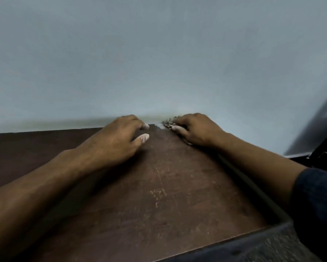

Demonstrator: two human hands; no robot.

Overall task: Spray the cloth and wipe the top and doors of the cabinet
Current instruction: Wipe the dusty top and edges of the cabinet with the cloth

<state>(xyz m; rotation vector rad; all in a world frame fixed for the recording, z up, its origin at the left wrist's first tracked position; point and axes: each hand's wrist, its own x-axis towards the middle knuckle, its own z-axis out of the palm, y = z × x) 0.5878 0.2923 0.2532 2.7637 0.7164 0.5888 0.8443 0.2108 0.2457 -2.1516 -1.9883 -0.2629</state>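
Nearest: dark blue sleeve (pixel 316 201) on the right arm, at the cabinet's front right corner. Dark brown, scuffed wooden cabinet top (pixel 158 195) runs away from the camera, pale scratch marks mid-surface. No streaks or wet sheen readable on it.

Mid-distance: left hand (pixel 119 138) palm down on the top, fingers loosely curled, holding nothing; fingertips look dusted white.

Farther: right hand (pixel 194 129) at the back right corner, fingers curled over a small patterned grey cloth (pixel 166 125), mostly hidden, pressed where top meets the pale blue-grey wall (pixel 158 53).

Judgement: top-wiping under way, at the rear edge. Doors out of view, presumably still to do. No spray bottle visible; whether the cloth is wetted cannot be told.
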